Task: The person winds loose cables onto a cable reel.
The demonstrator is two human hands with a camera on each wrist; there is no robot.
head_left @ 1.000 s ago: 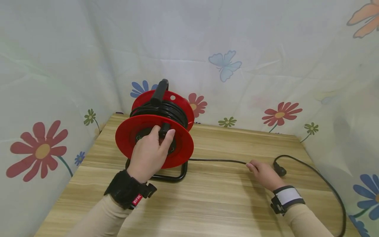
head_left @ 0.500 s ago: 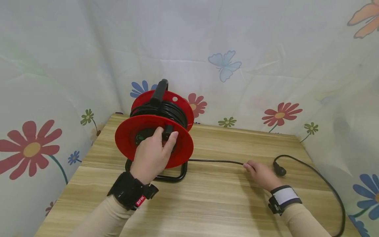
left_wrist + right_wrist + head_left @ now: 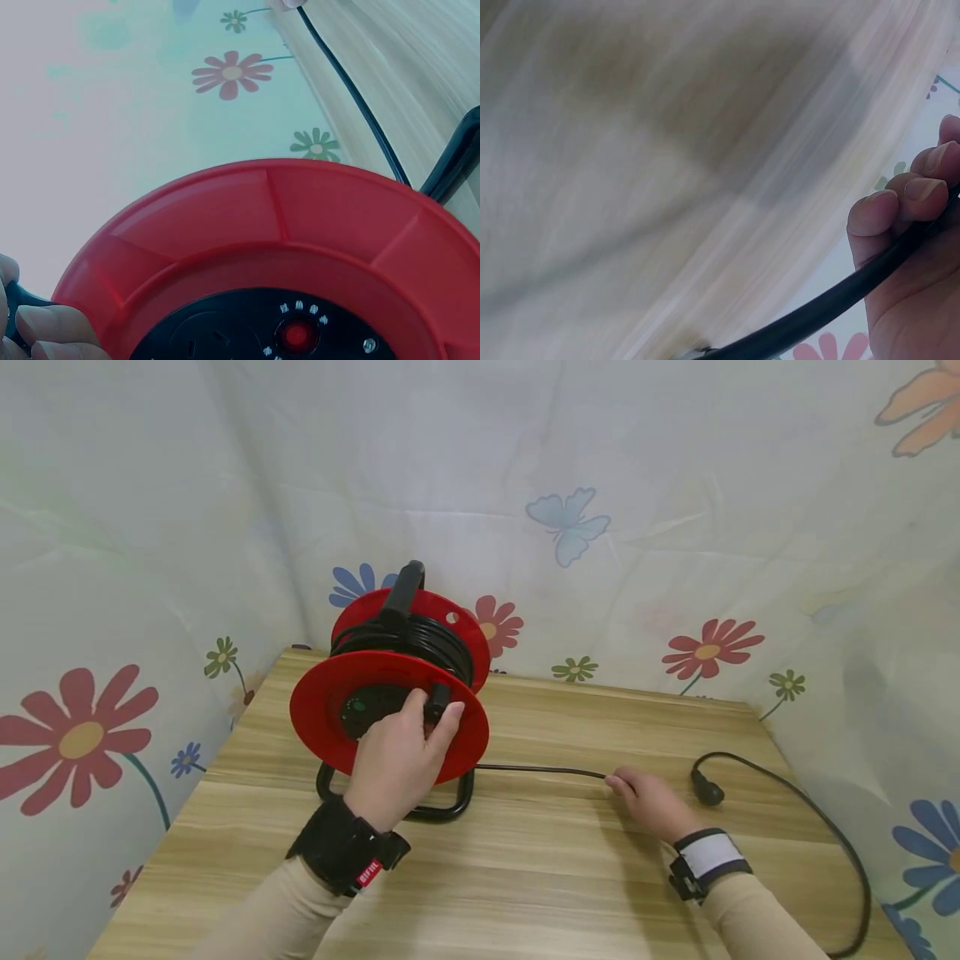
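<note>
A red cable reel (image 3: 318, 706) with black cable wound between its two discs stands on a black tube frame (image 3: 442, 814), left of the table's middle. My left hand (image 3: 393, 764) grips the black crank knob (image 3: 438, 699) on the reel's front disc. In the left wrist view, fingertips (image 3: 60, 330) curl round that knob, beside a black socket panel (image 3: 247, 330) with a red button. A length of black cable (image 3: 536, 768) runs from the reel to my right hand (image 3: 652, 802), which holds it between thumb and fingers. The right wrist view shows the cable (image 3: 810, 322) passing through the curled fingers.
A black plug (image 3: 707, 789) lies right of my right hand, and its cable (image 3: 832, 827) loops along the table's right side. The wooden table (image 3: 525, 877) meets a flower-printed curtain (image 3: 637, 568) at the back and sides. A black carrying handle (image 3: 402, 593) tops the reel.
The crank knob has swung to the right with my left hand, and the reel's disc has turned. My right hand has moved a little left towards the reel, holding the cable.
</note>
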